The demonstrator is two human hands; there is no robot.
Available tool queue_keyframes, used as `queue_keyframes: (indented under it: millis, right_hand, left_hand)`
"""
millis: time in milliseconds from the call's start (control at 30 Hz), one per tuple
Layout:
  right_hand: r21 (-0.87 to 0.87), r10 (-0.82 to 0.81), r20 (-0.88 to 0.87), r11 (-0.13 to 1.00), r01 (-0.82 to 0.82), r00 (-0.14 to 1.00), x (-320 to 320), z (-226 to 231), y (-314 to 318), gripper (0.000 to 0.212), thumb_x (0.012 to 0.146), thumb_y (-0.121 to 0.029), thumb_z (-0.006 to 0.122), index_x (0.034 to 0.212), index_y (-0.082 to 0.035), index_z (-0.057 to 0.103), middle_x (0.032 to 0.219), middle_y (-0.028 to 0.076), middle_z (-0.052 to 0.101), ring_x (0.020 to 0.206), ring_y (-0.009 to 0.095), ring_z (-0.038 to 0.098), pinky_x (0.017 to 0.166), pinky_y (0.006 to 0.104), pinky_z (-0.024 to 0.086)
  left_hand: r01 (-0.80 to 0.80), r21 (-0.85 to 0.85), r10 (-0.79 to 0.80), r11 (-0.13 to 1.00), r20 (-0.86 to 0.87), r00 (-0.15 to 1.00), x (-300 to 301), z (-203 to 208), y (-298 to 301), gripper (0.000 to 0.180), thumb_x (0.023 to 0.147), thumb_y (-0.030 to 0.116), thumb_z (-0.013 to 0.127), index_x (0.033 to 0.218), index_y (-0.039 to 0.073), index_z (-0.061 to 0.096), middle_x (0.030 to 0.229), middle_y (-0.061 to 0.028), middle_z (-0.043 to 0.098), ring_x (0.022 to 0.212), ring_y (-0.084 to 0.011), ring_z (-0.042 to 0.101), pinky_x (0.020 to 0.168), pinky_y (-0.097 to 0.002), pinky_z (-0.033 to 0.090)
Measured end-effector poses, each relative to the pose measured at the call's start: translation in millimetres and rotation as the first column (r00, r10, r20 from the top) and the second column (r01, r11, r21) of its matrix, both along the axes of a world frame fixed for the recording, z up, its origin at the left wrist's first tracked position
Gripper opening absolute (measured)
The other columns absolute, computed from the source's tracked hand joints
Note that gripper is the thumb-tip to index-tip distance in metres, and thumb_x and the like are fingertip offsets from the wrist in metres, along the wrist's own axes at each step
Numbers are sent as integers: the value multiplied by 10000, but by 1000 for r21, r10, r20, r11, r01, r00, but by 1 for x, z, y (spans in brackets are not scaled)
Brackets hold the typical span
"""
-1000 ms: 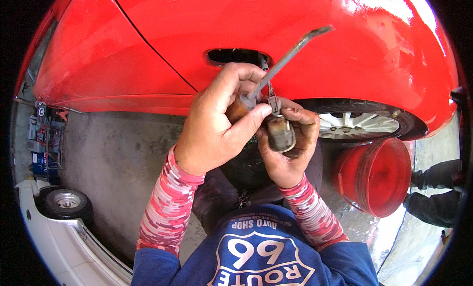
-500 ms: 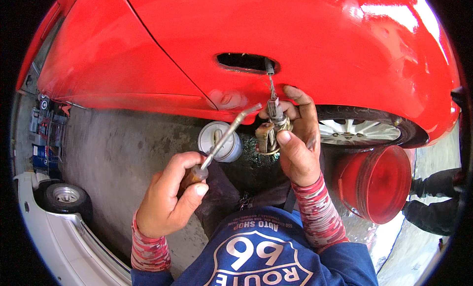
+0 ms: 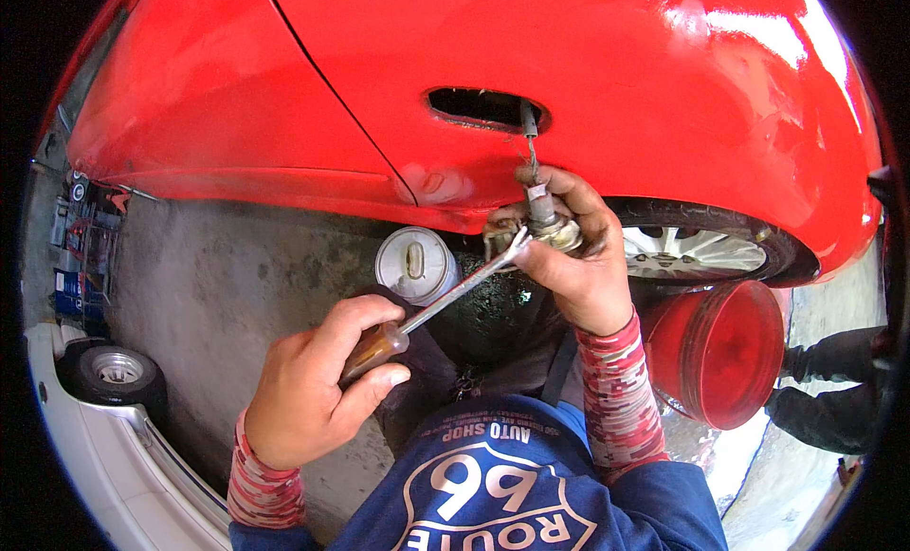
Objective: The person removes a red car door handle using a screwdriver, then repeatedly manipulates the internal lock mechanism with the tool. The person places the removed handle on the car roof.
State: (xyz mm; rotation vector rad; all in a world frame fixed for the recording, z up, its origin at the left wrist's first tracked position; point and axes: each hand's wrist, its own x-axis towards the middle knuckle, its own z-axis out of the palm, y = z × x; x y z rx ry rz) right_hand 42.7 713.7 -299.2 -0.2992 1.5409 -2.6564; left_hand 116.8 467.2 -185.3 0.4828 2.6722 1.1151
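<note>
- Head view: moved since the last frame: the bent steel-shafted tool with an amber handle (image 3: 374, 352). Its tip was clear of the work before; now it sits right at the part. Contact looks likely, but can't confirm it.
- Left hand (image 3: 303, 390): fingers clamped round the amber handle, thumb along the near side. Shaft points up and right.
- Right hand (image 3: 592, 285): fingers closed round a grimy, rounded metal-and-plastic part (image 3: 561, 233), thumb in front, other fingers behind. Remaining grip hidden.
- Part is up in front of the red painted car body (image 3: 588, 48), below the dark oval opening (image 3: 474, 106). Grey plug-like connector (image 3: 540, 205) on its upper side.
- Thin twisted wires (image 3: 533, 155) run from the connector up to a grey cable sleeve (image 3: 529, 121) coming out of that opening, right end.
- White round can with a lid handle (image 3: 393, 266): beyond the tool shaft, below the red body.
- Silver spoked wheel (image 3: 692, 249): right of the right hand. Red plastic bucket (image 3: 668, 352) is below the wheel, tilted, mouth to the right.
- Far right: another person's dark-trousered legs (image 3: 820, 413).
- Lower left: white car body (image 3: 100, 466) with a black-tyred wheel (image 3: 116, 369), over grey concrete floor (image 3: 199, 285).
</note>
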Motion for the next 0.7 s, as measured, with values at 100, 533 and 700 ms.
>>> queue_keyframes:
  millis: [100,533,700]
  right_hand:
    - [-64,-3,6,998,3,1000,2,-3,6,508,864,-82,689,1332,66,556,1105,171,700,926,248,716,849,391,586]
    - [-542,302,172,824,-165,938,-8,-18,-9,545,873,-352,586,1248,43,608,961,150,646,642,278,594,566,362,475]
    - [-476,264,113,861,-181,958,-10,-20,-8,582,887,-356,591,1276,77,587,943,125,695,697,237,648,601,332,508]
  left_hand:
    - [10,-25,-13,1000,-93,996,-3,5,1,414,911,48,652,1317,29,576,977,-179,702,834,-337,712,750,-377,556]
    - [38,93,-36,995,-32,999,-7,-3,1,467,903,-10,639,1367,29,603,1025,-182,712,877,-287,723,796,-356,557]
    - [-8,63,10,998,-34,999,-8,-14,4,424,926,51,637,1341,-31,608,1046,-149,718,915,-194,701,843,-311,531]
